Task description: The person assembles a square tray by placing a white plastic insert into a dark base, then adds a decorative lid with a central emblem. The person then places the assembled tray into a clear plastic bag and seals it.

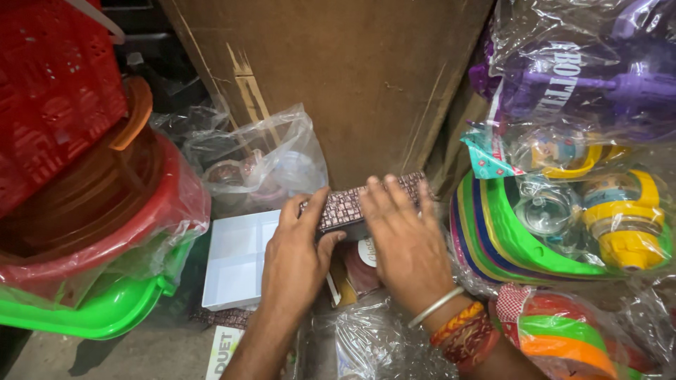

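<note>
1. My left hand (296, 253) and my right hand (408, 246) both clamp on one patterned box (352, 205) — a long, flat thing in brown and pink mosaic checks, held level between them in front of a tall cardboard carton (352, 77).
2. My left fingers curl over the box's near-left end, with the thumb pressed to its underside; my right fingers lie flat across its top towards the right end, close together.
3. The box sits above a round brown package (362, 264) with a pale circular label, partly hidden by my hands.
4. Just left of my left hand lies a white compartment tray (236, 264), open side up, with dividers showing.
5. Behind the tray is a clear plastic bag (257, 165) holding things I cannot make out.
6. At far left is a stack of red tubs (105, 218) wrapped in clear film, with a green plastic piece (105, 309) under it and a red perforated basket (53, 91) above.
7. At right, clear bags hold a purple bottle (598, 84), yellow-capped bottles (627, 218) and a fan of coloured plates (507, 239) — green outermost.
8. On my right wrist are a silver bangle (436, 306) and red thread bands (465, 331).
9. At the bottom edge lies a white carton with a green label (224, 348).
</note>
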A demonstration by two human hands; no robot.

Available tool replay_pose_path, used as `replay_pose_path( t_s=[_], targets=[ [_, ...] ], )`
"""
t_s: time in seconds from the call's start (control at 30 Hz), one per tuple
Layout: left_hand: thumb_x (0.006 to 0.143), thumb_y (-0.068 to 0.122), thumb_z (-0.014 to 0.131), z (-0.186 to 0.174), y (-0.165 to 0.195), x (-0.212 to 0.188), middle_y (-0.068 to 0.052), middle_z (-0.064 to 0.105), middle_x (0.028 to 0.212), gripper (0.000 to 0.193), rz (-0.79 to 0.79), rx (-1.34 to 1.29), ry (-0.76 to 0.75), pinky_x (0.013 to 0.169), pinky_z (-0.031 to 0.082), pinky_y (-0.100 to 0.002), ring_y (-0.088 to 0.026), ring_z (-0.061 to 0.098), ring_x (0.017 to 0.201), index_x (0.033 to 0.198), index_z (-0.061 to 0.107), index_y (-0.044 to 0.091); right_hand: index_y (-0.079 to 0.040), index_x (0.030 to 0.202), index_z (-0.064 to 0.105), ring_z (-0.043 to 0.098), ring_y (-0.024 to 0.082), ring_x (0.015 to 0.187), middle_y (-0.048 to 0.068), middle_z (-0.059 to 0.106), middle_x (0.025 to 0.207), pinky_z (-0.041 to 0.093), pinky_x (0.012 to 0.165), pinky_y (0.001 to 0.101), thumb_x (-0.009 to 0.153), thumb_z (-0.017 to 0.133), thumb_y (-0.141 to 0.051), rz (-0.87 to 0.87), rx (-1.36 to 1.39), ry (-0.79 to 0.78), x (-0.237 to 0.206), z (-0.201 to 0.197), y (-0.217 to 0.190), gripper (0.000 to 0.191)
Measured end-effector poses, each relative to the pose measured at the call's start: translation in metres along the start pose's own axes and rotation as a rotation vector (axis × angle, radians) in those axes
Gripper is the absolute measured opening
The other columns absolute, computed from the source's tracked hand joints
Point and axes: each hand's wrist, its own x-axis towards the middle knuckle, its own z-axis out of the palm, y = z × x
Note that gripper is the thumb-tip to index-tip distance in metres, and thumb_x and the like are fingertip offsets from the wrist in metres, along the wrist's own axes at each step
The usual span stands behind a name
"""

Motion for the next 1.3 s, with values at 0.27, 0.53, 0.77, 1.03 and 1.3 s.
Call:
replay_pose_path(
  t_s=[0.27, 0.53, 0.77, 1.03, 1.3],
  targets=[
    [0.081, 0.013, 0.077, 0.011, -0.006, 0.001, -0.022, 0.056, 0.134, 0.064, 0.019, 0.000, 0.064, 0.089, 0.052, -0.048, -0.044, 0.063, 0.111, 0.141, 0.055, 0.016, 0.003, 0.141, 0.050, 0.041, 0.038, 0.142, 0.022, 0.048, 0.150, 0.018, 0.117, 0.0632, 0.090, 0.058, -0.020, 0.058, 0.014, -0.019, 0.002, -0.006, -0.005, 0.057],
    [0.082, 0.007, 0.073, 0.007, -0.007, -0.002, -0.019, 0.059, 0.133, 0.063, -0.005, -0.027, 0.044, 0.090, 0.054, -0.047, -0.043, 0.065, 0.110, 0.141, 0.056, 0.019, 0.001, 0.146, 0.049, 0.039, 0.034, 0.147, 0.018, 0.048, 0.154, 0.016, 0.122, 0.0627, 0.090, 0.054, -0.017, -0.102, 0.096, -0.060, -0.001, -0.003, -0.022, 0.059],
    [0.081, 0.011, 0.077, 0.009, -0.008, 0.000, -0.021, 0.060, 0.133, 0.063, 0.043, -0.052, 0.081, 0.092, 0.052, -0.047, -0.043, 0.064, 0.114, 0.140, 0.055, 0.013, 0.002, 0.145, 0.045, 0.038, 0.040, 0.145, 0.024, 0.043, 0.155, 0.025, 0.119, 0.0575, 0.089, 0.065, -0.017, 0.182, 0.089, 0.034, -0.003, 0.004, 0.031, 0.062],
    [0.081, 0.016, 0.078, 0.020, -0.021, -0.002, -0.030, 0.063, 0.126, 0.076, -0.065, -0.066, 0.121, 0.095, 0.050, -0.048, -0.045, 0.063, 0.113, 0.146, 0.041, -0.001, 0.003, 0.149, 0.041, 0.064, 0.041, 0.118, 0.028, 0.063, 0.130, 0.051, 0.098, 0.0439, 0.082, 0.080, -0.019, 0.521, 0.502, 0.112, -0.014, 0.026, 0.049, 0.080],
    [0.083, 0.022, 0.079, 0.026, -0.018, -0.007, -0.032, 0.066, 0.119, 0.075, -0.037, -0.037, 0.204, 0.089, 0.052, -0.049, -0.046, 0.065, 0.107, 0.145, 0.044, -0.004, 0.002, 0.145, 0.045, 0.069, 0.033, 0.111, 0.024, 0.069, 0.123, 0.054, 0.092, 0.0400, 0.080, 0.083, -0.017, 0.557, 0.592, 0.109, -0.015, 0.031, 0.055, 0.079]
  ],
)
